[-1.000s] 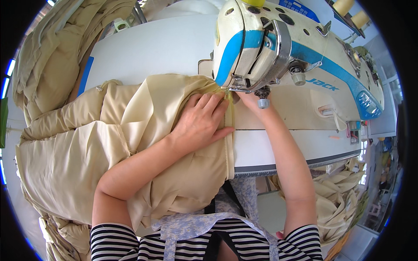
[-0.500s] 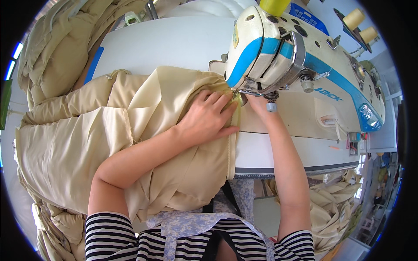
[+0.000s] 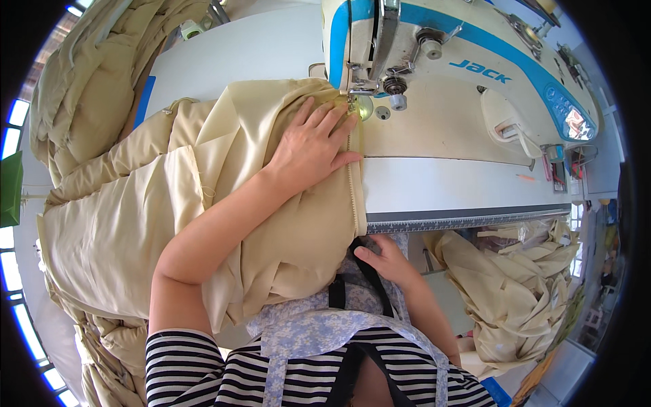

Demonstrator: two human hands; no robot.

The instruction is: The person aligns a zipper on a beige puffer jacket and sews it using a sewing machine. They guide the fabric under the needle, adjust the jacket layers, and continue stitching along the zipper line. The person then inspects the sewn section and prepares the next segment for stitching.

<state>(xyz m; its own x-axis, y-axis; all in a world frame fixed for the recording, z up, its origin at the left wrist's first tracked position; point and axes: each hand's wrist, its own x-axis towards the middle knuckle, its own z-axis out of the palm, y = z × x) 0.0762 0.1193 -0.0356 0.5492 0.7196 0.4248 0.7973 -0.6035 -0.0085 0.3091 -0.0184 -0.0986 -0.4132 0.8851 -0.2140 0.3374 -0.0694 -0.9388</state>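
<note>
A beige padded garment (image 3: 271,258) spreads over the sewing table, a zipper (image 3: 352,183) running down its right edge. Its upper end lies under the needle area of a white and blue sewing machine (image 3: 413,54). My left hand (image 3: 308,146) rests flat on the cloth just left of the needle, fingers spread and thumb reaching the zipper. Below the table's front edge is my right hand (image 3: 388,259), beside the garment's lower right corner. Its thumb and forefinger are apart with nothing seen between them; the other fingers are partly hidden.
A ruler strip (image 3: 468,220) lines the table's front edge. Piles of beige padded cloth (image 3: 95,88) stand at the far left, and more beige pieces (image 3: 515,292) lie at the lower right. A thread trimmer-like orange stick (image 3: 525,178) lies on the table's right part.
My right hand has come from behind the needle area down to the table's front edge. My left hand stays on the cloth. The whole view has shifted, with the machine now higher in it.
</note>
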